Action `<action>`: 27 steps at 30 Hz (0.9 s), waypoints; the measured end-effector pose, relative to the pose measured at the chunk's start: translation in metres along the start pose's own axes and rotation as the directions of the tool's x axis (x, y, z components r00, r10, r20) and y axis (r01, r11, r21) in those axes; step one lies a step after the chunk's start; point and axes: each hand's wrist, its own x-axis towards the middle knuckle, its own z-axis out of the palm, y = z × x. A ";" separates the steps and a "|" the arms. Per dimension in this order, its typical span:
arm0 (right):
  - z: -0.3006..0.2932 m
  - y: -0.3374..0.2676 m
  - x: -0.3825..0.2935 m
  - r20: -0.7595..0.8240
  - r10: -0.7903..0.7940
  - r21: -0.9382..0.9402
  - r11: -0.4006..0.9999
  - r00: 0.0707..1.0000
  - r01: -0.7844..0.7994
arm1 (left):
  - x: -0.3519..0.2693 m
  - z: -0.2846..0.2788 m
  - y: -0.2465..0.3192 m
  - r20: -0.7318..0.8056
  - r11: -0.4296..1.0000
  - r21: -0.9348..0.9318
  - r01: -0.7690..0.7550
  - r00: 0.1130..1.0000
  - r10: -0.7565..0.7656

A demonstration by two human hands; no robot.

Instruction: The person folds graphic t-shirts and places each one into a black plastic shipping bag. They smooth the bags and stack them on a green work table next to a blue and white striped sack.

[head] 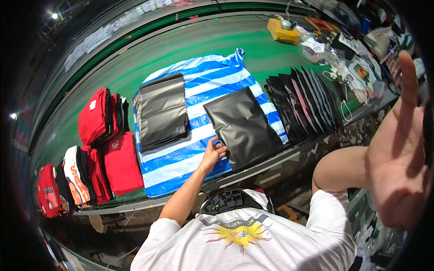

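Note:
My left hand (215, 152) is at the lower left edge of a black plastic packet (245, 125), fingers slightly curled and apart; whether they touch it cannot be told. The packet lies on a blue-and-white striped plastic sheet or bag (200, 101). Left of it on the same sheet is a stack of black plastic packets (162, 111). My right hand (396, 159) is raised very near the camera at the right, palm showing, one finger pointing up, nothing seen in it; its right side is cut off. A fanned row of dark packets (301, 101) stands to the right of the sheet.
Folded red garments (123, 162) and a white printed garment (76, 176) are stacked on the left of the green table (203, 37). A yellow container (283, 32) sits at the back right, near loose plastic, papers and a white cable (345, 110). The table's near edge runs before me.

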 end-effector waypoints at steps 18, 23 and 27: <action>-0.052 0.068 -0.109 -0.429 0.485 -0.278 0.732 0.762 -0.622 | 0.046 0.086 0.037 0.074 0.937 -0.030 -0.347 0.935 0.348; -0.148 0.153 -0.264 -0.405 0.772 -0.355 0.361 0.490 -0.862 | 0.016 0.164 0.108 0.180 0.914 -0.036 -0.404 0.897 0.404; -0.187 0.193 -0.375 -0.384 0.881 -0.337 0.144 0.275 -0.930 | 0.019 0.218 0.135 0.289 0.820 -0.037 -0.571 0.779 0.556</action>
